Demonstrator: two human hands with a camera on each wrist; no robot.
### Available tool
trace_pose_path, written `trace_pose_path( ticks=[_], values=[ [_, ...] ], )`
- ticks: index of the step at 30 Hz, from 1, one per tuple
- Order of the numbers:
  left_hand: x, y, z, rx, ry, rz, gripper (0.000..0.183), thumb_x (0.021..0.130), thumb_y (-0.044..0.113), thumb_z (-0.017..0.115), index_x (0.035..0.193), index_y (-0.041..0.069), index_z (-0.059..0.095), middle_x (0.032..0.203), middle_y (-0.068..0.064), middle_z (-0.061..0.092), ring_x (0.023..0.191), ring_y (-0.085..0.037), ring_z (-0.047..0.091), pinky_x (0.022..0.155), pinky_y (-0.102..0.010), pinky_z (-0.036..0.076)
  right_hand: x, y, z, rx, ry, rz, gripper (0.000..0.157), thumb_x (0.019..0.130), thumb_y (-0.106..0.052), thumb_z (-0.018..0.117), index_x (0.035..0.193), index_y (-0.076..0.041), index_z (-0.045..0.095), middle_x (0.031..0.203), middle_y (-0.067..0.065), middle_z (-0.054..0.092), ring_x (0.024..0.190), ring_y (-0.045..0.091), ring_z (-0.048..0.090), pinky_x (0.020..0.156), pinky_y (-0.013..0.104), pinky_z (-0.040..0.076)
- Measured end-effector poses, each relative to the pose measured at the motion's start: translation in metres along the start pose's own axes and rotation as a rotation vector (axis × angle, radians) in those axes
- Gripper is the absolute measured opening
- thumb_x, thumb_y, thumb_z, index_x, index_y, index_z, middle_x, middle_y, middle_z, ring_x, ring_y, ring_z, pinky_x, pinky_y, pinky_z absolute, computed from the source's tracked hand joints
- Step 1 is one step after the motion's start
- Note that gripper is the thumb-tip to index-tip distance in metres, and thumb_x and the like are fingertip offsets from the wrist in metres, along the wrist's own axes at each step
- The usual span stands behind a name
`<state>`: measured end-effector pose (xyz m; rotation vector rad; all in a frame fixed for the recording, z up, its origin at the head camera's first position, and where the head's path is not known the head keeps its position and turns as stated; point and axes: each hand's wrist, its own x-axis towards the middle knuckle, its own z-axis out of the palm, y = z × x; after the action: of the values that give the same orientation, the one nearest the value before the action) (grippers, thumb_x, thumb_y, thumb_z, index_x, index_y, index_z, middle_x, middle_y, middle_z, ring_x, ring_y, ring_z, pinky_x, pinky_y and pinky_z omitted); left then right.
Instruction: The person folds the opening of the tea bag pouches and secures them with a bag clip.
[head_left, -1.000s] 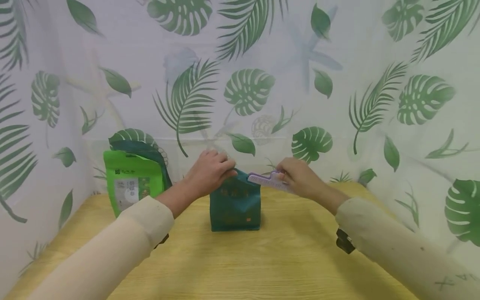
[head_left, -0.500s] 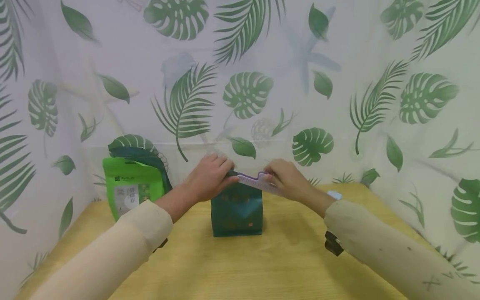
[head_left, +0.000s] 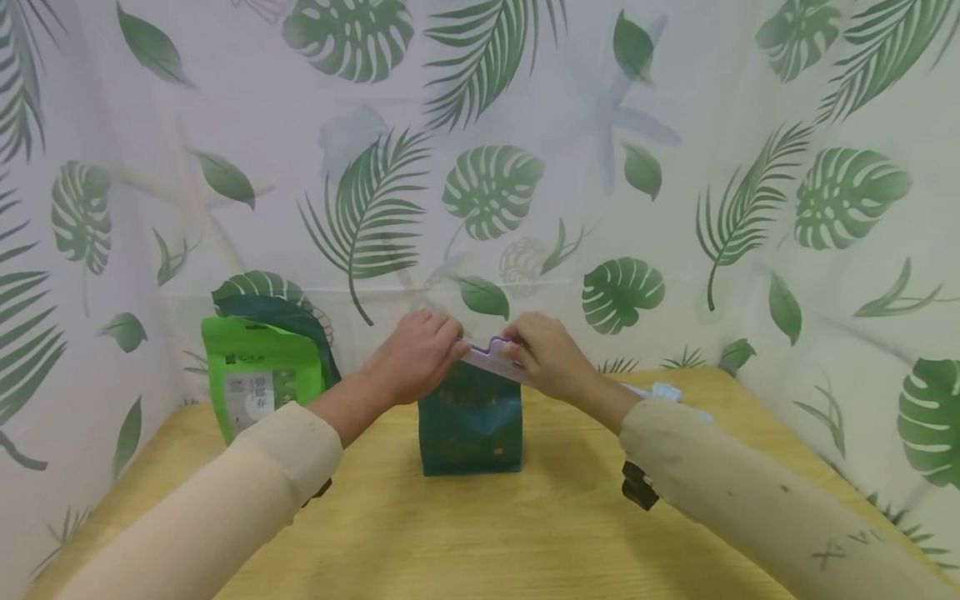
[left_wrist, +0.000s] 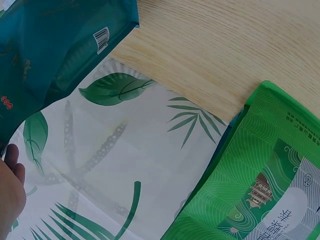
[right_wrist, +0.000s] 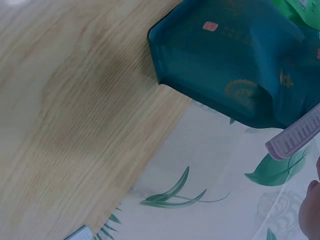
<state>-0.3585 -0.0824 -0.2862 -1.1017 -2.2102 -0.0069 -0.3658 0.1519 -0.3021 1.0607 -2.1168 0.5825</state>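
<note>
- Two pale sleeves (head_left: 232,483) reach in from the near edge, left and right, over a wood-grained table (head_left: 450,533); a small dark device (head_left: 640,486) shows under the right cuff.
- Between the forearms, a teal bag (head_left: 471,433) stands upright at the middle of the table, a small reddish mark low on the right of its front.
- At the bag's top left, the left hand (head_left: 412,358) bends its fingers over the upper edge and pinches it, the thumb coming to the left end of a lilac clip (head_left: 491,362). The bag hangs directly below these fingers.
- From the right, the right hand (head_left: 547,354) pinches the clip between thumb and bent fingers, the fingertips at its raised handle. The bag lies below and to the left of them.
- The clip slants across the bag's top, its left end the higher; whether its jaws are closed on the bag cannot be told.
- Farther left, well apart from the teal bag, stands a bright green pouch (head_left: 258,367) with a dark teal pouch (head_left: 300,312) just behind it.
- At far right, pale blue objects (head_left: 666,392) lie partly hidden by the right forearm.
- Farthest back hangs a white leaf-print cloth (head_left: 570,200).
</note>
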Motion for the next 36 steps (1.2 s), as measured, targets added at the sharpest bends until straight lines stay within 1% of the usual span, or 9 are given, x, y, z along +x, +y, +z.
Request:
trace_pose_path(
  ticks=[5,9,14,18,23,28,31,34,36],
  values=[
    [0.002,-0.002,0.000,-0.024,0.005,0.017,0.017,0.100,0.023,0.045,0.093,0.009,0.052,0.078,-0.002,0.048,0.068,-0.020,0.040,0.066,-0.034,0.036,0.005,-0.005,0.001,-0.018,-0.015,0.012,0.011,0.090,-0.012,0.062,0.088,-0.001,0.062,0.081,0.009,0.059,0.077,0.024,0.054,0.077,0.041,0.044],
    [0.004,-0.004,-0.002,0.001,0.004,0.008,0.018,0.100,0.025,0.045,0.092,0.010,0.051,0.077,-0.001,0.047,0.071,-0.021,0.043,0.067,-0.035,0.036,0.005,-0.004,-0.002,-0.029,-0.035,0.003,0.011,0.090,-0.012,0.062,0.091,-0.001,0.060,0.081,0.007,0.058,0.077,0.021,0.051,0.074,0.039,0.042],
    [0.003,-0.002,-0.007,0.101,-0.028,-0.031,0.023,0.101,0.032,0.042,0.090,0.013,0.050,0.079,0.000,0.049,0.079,-0.022,0.048,0.072,-0.037,0.036,0.002,-0.003,-0.005,-0.071,-0.082,-0.046,0.016,0.093,-0.016,0.058,0.100,-0.002,0.059,0.090,0.006,0.059,0.086,0.022,0.052,0.076,0.040,0.040],
    [0.000,-0.002,-0.007,0.178,-0.008,-0.046,0.028,0.099,0.038,0.046,0.089,0.012,0.049,0.080,-0.001,0.051,0.082,-0.023,0.052,0.075,-0.039,0.037,-0.004,-0.001,-0.005,-0.141,-0.085,-0.054,0.021,0.094,-0.022,0.056,0.106,-0.005,0.060,0.095,0.004,0.059,0.091,0.022,0.051,0.077,0.043,0.039],
    [-0.011,-0.006,-0.005,0.161,-0.016,-0.113,0.034,0.096,0.044,0.050,0.091,0.011,0.049,0.080,-0.002,0.051,0.082,-0.023,0.053,0.078,-0.041,0.038,-0.011,0.003,-0.003,-0.178,-0.116,-0.012,0.026,0.095,-0.028,0.055,0.110,-0.007,0.060,0.096,0.002,0.059,0.089,0.021,0.049,0.077,0.041,0.037],
    [-0.027,-0.009,-0.001,0.049,-0.086,-0.277,0.049,0.096,0.049,0.047,0.117,0.005,0.053,0.103,-0.008,0.059,0.098,-0.026,0.056,0.087,-0.045,0.038,-0.021,0.005,-0.002,-0.180,-0.215,0.067,0.030,0.094,-0.034,0.056,0.109,-0.008,0.057,0.092,0.003,0.057,0.086,0.019,0.047,0.075,0.040,0.035],
    [-0.037,-0.008,0.005,0.016,-0.094,-0.331,0.060,0.096,0.050,0.044,0.131,0.001,0.046,0.107,-0.009,0.058,0.099,-0.026,0.056,0.088,-0.047,0.039,-0.027,0.006,-0.001,-0.205,-0.299,0.119,0.036,0.091,-0.045,0.058,0.103,-0.011,0.056,0.088,0.000,0.056,0.085,0.019,0.047,0.073,0.040,0.034],
    [-0.047,-0.004,0.014,0.013,-0.099,-0.336,0.056,0.097,0.051,0.042,0.121,0.000,0.049,0.092,-0.007,0.054,0.086,-0.024,0.053,0.081,-0.045,0.038,-0.035,0.005,0.001,-0.224,-0.405,0.180,0.050,0.087,-0.057,0.057,0.107,-0.011,0.055,0.095,0.000,0.058,0.093,0.021,0.050,0.076,0.043,0.036],
    [-0.053,0.000,0.020,0.008,-0.103,-0.336,0.051,0.097,0.051,0.043,0.111,0.002,0.051,0.087,-0.006,0.050,0.082,-0.024,0.051,0.080,-0.044,0.037,-0.040,0.005,0.004,-0.208,-0.444,0.223,0.062,0.085,-0.061,0.056,0.116,-0.008,0.054,0.105,0.003,0.060,0.099,0.023,0.052,0.079,0.045,0.037]
  ],
)
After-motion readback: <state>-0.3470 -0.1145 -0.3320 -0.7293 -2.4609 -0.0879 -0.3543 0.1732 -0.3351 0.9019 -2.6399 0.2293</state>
